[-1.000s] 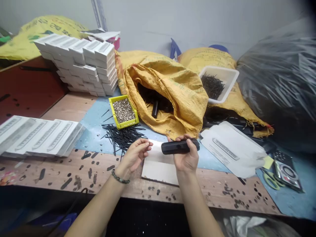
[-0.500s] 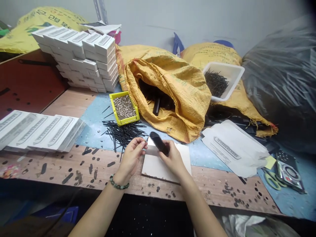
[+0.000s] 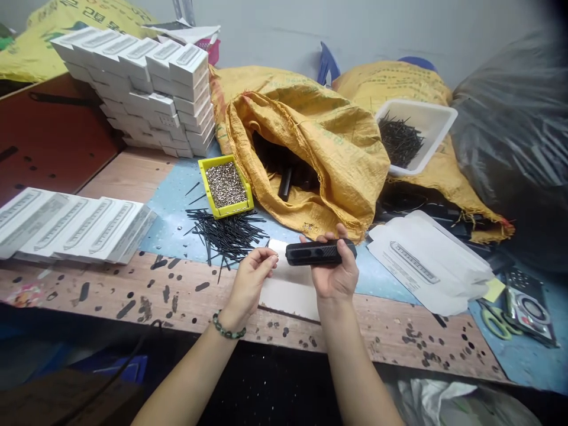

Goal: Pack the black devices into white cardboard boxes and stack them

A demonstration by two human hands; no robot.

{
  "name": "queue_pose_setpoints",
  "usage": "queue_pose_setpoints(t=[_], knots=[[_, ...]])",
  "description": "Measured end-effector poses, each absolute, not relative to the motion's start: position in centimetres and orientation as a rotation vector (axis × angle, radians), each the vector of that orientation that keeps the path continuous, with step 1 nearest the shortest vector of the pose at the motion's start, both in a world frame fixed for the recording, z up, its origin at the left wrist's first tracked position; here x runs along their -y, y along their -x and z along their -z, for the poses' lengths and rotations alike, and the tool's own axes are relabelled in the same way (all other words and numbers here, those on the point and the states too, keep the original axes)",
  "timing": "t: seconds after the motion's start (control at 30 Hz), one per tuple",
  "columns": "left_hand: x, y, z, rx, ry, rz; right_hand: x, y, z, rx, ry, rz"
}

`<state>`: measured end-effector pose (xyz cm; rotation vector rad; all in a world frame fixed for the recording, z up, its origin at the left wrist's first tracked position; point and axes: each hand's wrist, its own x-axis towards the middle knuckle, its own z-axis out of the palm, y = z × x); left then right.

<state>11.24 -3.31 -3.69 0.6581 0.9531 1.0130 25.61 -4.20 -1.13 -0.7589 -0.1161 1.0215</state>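
Observation:
Lying across the fingers of my right hand (image 3: 336, 278) is a black oblong plastic piece (image 3: 317, 252), held almost level with its textured face and two rounded recesses upward; the thumb presses on its right end. My left hand (image 3: 255, 275) is closed in a pinch just left of that piece, without touching it. Whatever its fingertips hold is too small to name. Beneath both hands lies a white board (image 3: 288, 296). Beyond my left hand are a loose pile of thin black sticks (image 3: 226, 234) and a yellow tray (image 3: 225, 186) full of small shiny metal parts.
An open orange woven sack (image 3: 346, 160) with black pieces inside stands behind. White boxes (image 3: 146, 83) are stacked at the back left, with more boxes (image 3: 84, 228) in front. To the right are a white tub (image 3: 437, 139) of black sticks, flat printed packaging (image 3: 426, 266) and scissors (image 3: 494, 322).
My right hand has turned palm up, swinging the black piece from steeply tilted to nearly level. My left hand, still pinched, has shifted slightly right. The whole view has moved a little.

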Motion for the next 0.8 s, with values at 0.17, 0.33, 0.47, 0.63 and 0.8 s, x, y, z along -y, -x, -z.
queue_pose_setpoints(t=[0.17, 0.33, 0.47, 0.63, 0.8], knots=[[3.3, -11.6, 3.8, -0.963, -0.668, -1.034, 4.2, -24.9, 0.8, 0.143, 0.684, -1.029], [3.3, -11.9, 3.9, -0.952, -0.647, -1.041, 4.3, -24.4, 0.6, 0.243, 0.716, -0.983], [3.6, -11.9, 3.7, -0.921, -0.602, -1.003, 4.6, -24.4, 0.2, 0.291, 0.746, -0.965], [3.8, -12.2, 3.1, -0.871, -0.566, -0.951, 4.6, -24.3, 0.0, 0.336, 0.747, -0.926], [3.9, -12.0, 3.4, -0.854, -0.678, -0.887, 5.2, -24.7, -1.1, 0.46, 0.814, -0.85]])
